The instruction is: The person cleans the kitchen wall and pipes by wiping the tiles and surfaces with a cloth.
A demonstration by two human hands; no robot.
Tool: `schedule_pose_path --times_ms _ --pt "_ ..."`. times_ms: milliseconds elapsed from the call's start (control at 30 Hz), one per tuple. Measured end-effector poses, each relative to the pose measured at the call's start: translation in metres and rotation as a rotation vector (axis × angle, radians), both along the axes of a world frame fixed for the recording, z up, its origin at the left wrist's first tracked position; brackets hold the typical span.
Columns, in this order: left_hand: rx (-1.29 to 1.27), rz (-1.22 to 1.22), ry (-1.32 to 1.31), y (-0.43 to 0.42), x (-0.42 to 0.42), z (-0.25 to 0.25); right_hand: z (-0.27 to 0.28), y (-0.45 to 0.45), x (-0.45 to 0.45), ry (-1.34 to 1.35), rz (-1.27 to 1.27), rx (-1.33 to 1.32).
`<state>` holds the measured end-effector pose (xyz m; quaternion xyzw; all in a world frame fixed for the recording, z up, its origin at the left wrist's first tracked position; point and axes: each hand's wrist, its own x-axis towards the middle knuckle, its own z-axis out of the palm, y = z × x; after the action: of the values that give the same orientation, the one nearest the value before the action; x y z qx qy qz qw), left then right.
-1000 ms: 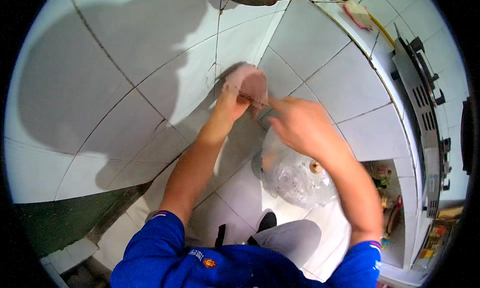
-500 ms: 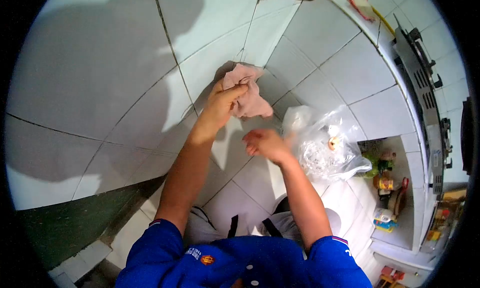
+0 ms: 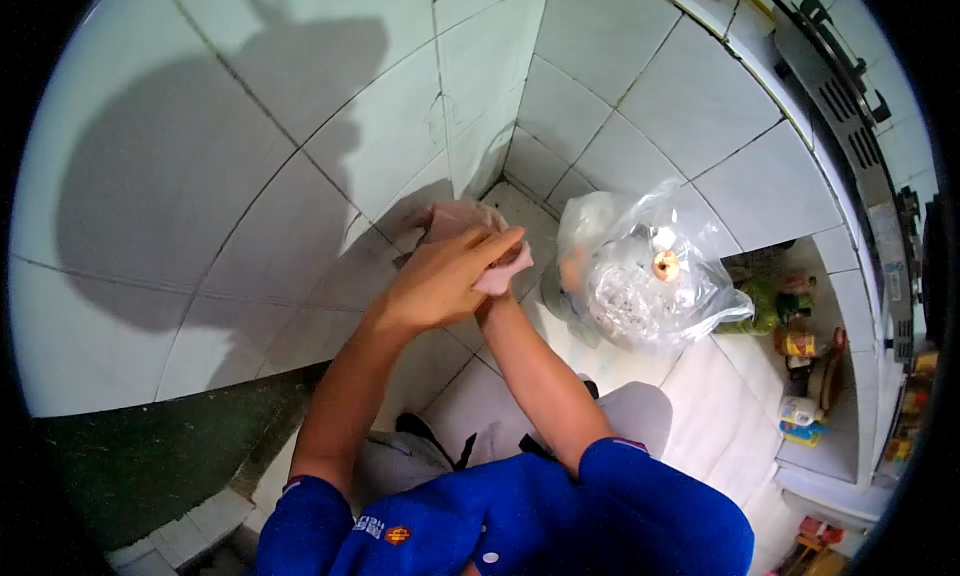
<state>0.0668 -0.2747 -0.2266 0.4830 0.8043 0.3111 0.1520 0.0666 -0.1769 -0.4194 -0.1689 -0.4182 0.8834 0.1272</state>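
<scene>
My left hand [image 3: 440, 281] is closed on a crumpled pink cloth [image 3: 465, 216], low beside the corner of the tiled wall [image 3: 400, 116]. Part of the cloth spreads above the knuckles, and a fold of it hangs past the fingertips. From below, my right hand [image 3: 497, 306] meets the left hand at the cloth. Its fingers are hidden behind the left hand and the cloth, so their grip does not show. To the right stands a clear plastic bag [image 3: 640, 301] with crumpled plastic and a round pale-brown item inside.
A gas stove [image 3: 850, 106] sits on the tiled counter at the right. In the opening under it are several bottles [image 3: 797, 343] and containers. A dark green panel [image 3: 170, 456] runs along the lower left wall. My knees are bent close to the floor tiles [image 3: 700, 406].
My left hand has come down with the cloth. My right hand, apart from it before, has moved left and up to join it. The view has shifted slightly.
</scene>
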Motion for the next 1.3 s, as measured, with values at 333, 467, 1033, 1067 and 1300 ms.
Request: schedule_pose_path --times_ms 333,467,1033,1067,1300 --pt "0.185 0.435 -0.132 -0.058 0.026 0.028 0.019 0.063 -0.133 -0.033 -0.312 0.858" --pt "0.144 0.567 -0.018 -0.076 0.020 -0.002 0.021 0.081 -0.184 -0.035 -0.388 1.032" --pt "0.309 0.665 0.154 -0.097 -0.017 -0.047 -0.038 0.068 -0.158 -0.099 -0.343 1.179" --pt "0.320 0.668 0.157 -0.098 -0.018 -0.047 -0.040 0.070 -0.159 -0.098 -0.363 1.181" --pt "0.280 0.631 0.184 -0.099 -0.016 -0.044 -0.012 0.087 -0.187 -0.056 -0.579 1.124"
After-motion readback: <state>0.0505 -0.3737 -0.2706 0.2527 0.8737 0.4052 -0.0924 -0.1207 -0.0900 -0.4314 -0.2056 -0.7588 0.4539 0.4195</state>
